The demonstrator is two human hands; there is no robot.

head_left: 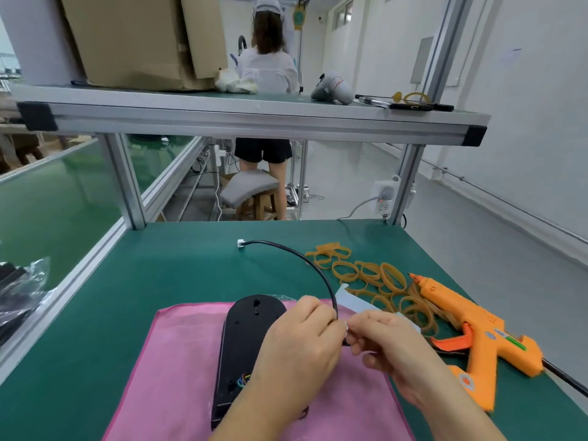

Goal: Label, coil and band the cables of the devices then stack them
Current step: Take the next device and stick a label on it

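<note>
A black elongated device [245, 338] lies on a pink cloth [178, 361] near the table's front. Its black cable [305, 259] arcs up and away, ending in a small white connector [241, 243] on the green mat. My left hand [299, 342] pinches the cable close to the device. My right hand [388, 338] pinches a small white label [346, 326] against the same stretch of cable, right beside my left fingers. A white label sheet [350, 299] lies just behind my hands. Several tan rubber bands [369, 275] are scattered to the right.
An orange glue gun [474, 332] lies at the right with its cord running off the edge. A clear bag with black items [19, 294] sits at the far left. An aluminium-framed upper shelf [254, 119] spans overhead. A person stands beyond the bench by a stool [248, 189].
</note>
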